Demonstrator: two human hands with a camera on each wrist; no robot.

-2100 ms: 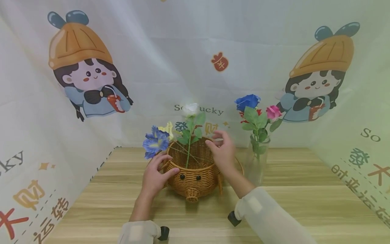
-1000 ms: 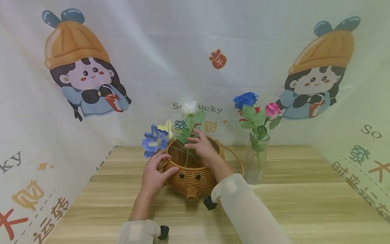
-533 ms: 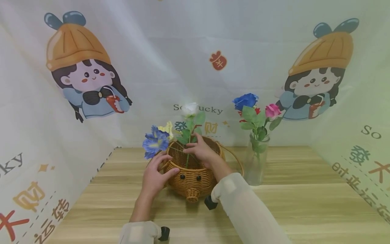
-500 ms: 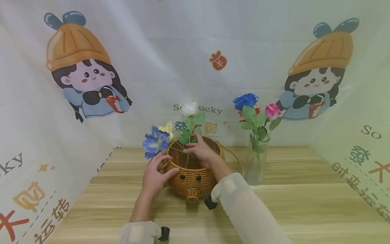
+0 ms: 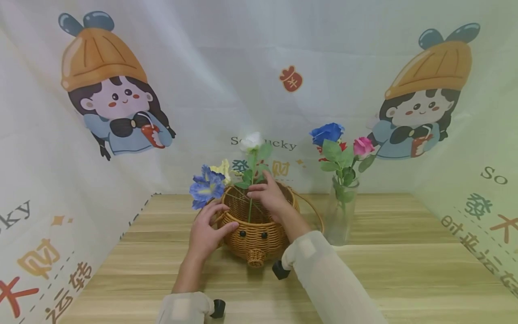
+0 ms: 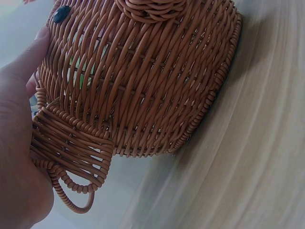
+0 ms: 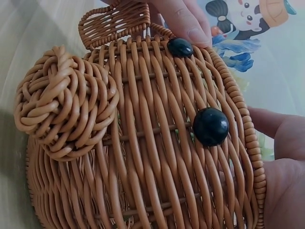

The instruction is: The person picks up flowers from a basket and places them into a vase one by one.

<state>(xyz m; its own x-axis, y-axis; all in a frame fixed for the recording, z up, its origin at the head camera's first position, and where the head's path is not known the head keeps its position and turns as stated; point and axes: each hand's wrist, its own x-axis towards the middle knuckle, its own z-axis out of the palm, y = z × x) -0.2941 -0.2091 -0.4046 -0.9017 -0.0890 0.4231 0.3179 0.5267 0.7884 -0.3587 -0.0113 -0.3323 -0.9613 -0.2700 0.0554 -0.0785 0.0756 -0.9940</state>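
Note:
In the head view a brown wicker basket (image 5: 255,243) with black button eyes and a snout stands at the centre of the table. My left hand (image 5: 206,231) grips its left rim, thumb at the front; the left wrist view shows the thumb (image 6: 33,57) on the weave beside a woven ear (image 6: 71,145). Over the basket's mouth my right hand (image 5: 273,198) pinches the green stem of a white artificial rose (image 5: 251,142), which stands upright in the basket. A blue-purple iris (image 5: 206,186) and a yellow flower (image 5: 221,172) lean out over the left rim.
Right of the basket stands a clear glass vase (image 5: 341,225) holding a blue rose (image 5: 327,133), a pink rose (image 5: 363,146) and a red flower. The basket's handle (image 5: 313,207) hangs toward the vase. A printed cloth (image 5: 226,81) surrounds the wooden table (image 5: 388,279).
My right hand has moved left from the basket's right rim to the white rose's stem. The rose's head has just shifted slightly up and left. My left hand has stayed on the rim.

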